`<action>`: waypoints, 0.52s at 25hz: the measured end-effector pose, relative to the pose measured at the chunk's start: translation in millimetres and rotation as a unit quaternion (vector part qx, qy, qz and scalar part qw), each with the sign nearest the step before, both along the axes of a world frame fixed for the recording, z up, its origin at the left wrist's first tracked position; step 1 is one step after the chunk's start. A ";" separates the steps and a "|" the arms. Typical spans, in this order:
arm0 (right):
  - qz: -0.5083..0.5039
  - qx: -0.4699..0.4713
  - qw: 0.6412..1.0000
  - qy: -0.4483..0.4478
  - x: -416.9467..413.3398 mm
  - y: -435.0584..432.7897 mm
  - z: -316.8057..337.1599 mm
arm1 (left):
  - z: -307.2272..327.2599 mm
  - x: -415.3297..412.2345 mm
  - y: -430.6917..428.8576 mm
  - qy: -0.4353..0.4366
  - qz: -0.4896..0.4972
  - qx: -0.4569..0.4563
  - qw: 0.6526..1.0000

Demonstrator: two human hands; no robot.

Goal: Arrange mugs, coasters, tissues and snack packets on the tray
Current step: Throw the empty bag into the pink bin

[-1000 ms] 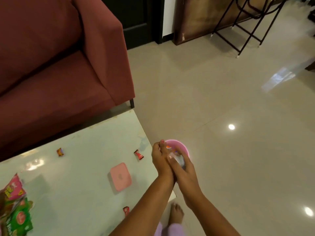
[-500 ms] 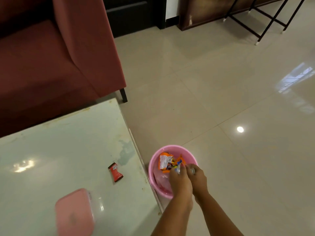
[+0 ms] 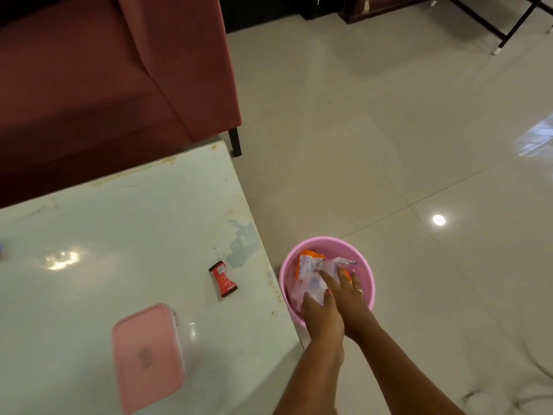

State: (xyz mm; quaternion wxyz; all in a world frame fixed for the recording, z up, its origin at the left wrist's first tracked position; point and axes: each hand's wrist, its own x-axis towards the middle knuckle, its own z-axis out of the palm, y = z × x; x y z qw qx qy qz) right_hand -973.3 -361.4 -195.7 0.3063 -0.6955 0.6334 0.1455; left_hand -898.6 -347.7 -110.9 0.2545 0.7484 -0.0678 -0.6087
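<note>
Downward: one sofa (image 3: 104, 85) at ten o'clock, one worktop (image 3: 119, 220) at eight, one pink bucket (image 3: 363, 265) at five, one pink box (image 3: 146, 354) at seven. Two hands in the bucket: right hand (image 3: 348, 298) flat on a clear wrapper (image 3: 311, 280), left hand (image 3: 321, 320) with fingers hidden, grip unclear. One red snack packet (image 3: 223, 278) at the box's one o'clock.

Pink all over, with one flash of orange.
The bucket (image 3: 366, 265) is pink; the packet (image 3: 308, 255) orange; the wrapper (image 3: 314, 280) whitish and see-through; the table (image 3: 119, 220) pale glossy green-white; the sweet (image 3: 223, 278) red and dark brown; the box (image 3: 146, 354) pink; the sofa (image 3: 104, 70) maroon; the floor tiles (image 3: 389, 130) cream.
</note>
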 end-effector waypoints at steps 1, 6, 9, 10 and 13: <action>-0.041 -0.015 0.999 -0.030 -0.2 3.4 12.9 | 10.8 2.5 2.3 0.010 0.005 -0.003 1.000; -0.207 -0.115 0.963 -0.126 17.3 -4.3 106.0 | 76.7 27.7 3.8 0.037 0.055 -0.059 0.996; -0.272 -0.142 0.932 -0.193 51.3 -11.7 171.6 | 123.6 59.9 -0.7 0.035 0.126 -0.125 0.983; -0.274 -0.151 0.922 -0.229 68.5 -11.2 195.7 | 141.4 75.8 -0.7 0.032 0.158 -0.148 0.976; -0.252 -0.146 0.895 -0.339 132.3 3.8 265.2 | 195.8 132.7 14.2 0.031 0.260 -0.207 0.943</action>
